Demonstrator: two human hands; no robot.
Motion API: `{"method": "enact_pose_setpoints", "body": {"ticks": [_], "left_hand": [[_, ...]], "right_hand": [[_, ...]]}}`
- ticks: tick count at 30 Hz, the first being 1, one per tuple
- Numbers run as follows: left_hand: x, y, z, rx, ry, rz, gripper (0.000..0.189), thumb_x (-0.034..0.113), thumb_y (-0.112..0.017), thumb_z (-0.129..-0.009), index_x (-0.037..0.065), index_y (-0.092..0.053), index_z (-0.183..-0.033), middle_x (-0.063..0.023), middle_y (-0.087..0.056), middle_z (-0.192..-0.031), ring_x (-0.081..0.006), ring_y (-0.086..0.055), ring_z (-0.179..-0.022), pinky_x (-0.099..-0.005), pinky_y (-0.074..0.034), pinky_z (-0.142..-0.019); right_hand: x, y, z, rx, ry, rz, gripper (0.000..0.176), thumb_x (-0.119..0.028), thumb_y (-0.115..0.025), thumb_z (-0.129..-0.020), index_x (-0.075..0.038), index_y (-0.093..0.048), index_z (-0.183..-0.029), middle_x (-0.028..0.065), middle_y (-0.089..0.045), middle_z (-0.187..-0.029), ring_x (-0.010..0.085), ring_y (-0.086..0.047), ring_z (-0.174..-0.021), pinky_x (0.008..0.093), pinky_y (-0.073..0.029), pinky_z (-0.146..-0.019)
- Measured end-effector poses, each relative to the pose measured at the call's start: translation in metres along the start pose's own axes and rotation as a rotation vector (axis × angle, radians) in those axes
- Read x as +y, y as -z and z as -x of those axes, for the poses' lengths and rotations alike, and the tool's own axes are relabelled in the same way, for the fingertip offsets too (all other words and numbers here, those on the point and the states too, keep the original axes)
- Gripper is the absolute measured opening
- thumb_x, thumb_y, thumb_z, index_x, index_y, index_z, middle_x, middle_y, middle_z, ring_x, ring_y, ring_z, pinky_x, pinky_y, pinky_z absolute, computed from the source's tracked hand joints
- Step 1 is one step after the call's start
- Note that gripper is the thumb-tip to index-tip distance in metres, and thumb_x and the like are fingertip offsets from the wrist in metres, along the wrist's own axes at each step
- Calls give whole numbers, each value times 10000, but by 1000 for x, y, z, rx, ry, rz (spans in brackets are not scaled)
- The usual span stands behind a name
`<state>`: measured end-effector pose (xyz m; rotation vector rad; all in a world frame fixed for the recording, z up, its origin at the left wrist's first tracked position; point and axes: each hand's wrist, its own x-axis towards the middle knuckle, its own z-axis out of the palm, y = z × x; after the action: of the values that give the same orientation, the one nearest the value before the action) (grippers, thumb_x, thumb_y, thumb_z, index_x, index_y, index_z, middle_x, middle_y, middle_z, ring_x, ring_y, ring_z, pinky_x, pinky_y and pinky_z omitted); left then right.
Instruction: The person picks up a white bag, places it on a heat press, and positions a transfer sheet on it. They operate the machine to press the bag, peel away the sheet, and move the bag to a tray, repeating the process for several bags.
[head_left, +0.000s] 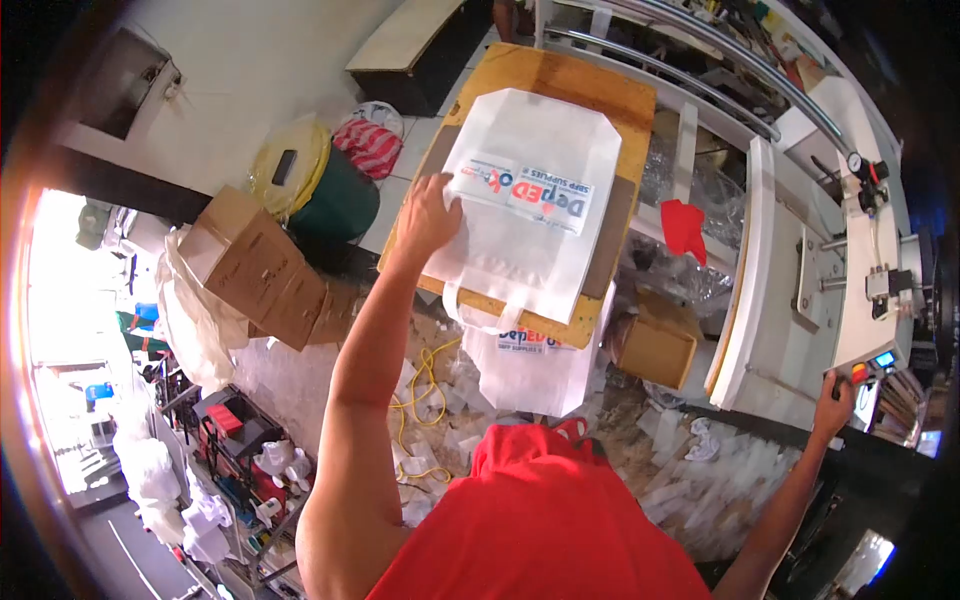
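A white tote bag [520, 190] printed with blue and red lettering lies flat on a yellow-brown board [635, 95], its handle hanging over the near edge. My left hand [430, 218] rests at the bag's left edge, fingers apart, not gripping it. Far to the right, my right hand [832, 406] is closed at the corner of a control box [880, 362] with a lit blue display. A small dark part shows by its fingers, too small to name. Below the board hangs another printed white bag [535, 372].
A white machine frame [765, 270] with a pressure gauge [854, 162] stands on the right, a red cloth [683, 230] beside it. Cardboard boxes [250, 265] and a green bin [345, 200] are on the left. White scraps and a yellow cord [428, 395] lie on the floor.
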<state>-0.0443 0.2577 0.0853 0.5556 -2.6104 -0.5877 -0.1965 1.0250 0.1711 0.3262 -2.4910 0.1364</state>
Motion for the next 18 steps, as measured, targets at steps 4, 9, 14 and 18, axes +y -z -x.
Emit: {"method": "enact_pose_setpoints", "body": {"ticks": [4,9,14,18], "left_hand": [[-23,-21,-52,-49,42,-15,388,218,-634,-814,54,-625,-1166,-200,-610,-1187,-376,-553,-1153,-415,-443,-998],[-32,-47,-86,-196,24,-70,362,227,-629,-796,53,-654,-1112,-209,-626,-1142,-381,-562,-1133,-429,-454,-978],[-9,-29,-77,-169,62,-99,223,205,-617,-795,68,-668,-963,-183,-637,-1072,-375,-583,-1061,-463,-464,-926],[17,-13,-38,24,-187,-83,105,169,-610,-799,87,-639,-858,-123,-624,-965,-341,-584,-986,-451,-472,-838]], "right_hand": [[5,1,3,-37,-39,-41,323,-276,-707,-878,20,-638,-770,142,-598,-699,277,-554,-644,397,-432,-600],[2,7,3,-171,-158,52,362,-311,-673,-900,42,-641,-831,187,-611,-760,332,-583,-730,417,-475,-708],[-9,12,-3,-113,-12,47,344,-293,-682,-893,33,-632,-797,195,-620,-756,348,-578,-736,428,-468,-726],[-13,12,-1,9,84,74,333,-285,-714,-856,22,-622,-765,173,-584,-731,364,-560,-682,455,-434,-626]]}}
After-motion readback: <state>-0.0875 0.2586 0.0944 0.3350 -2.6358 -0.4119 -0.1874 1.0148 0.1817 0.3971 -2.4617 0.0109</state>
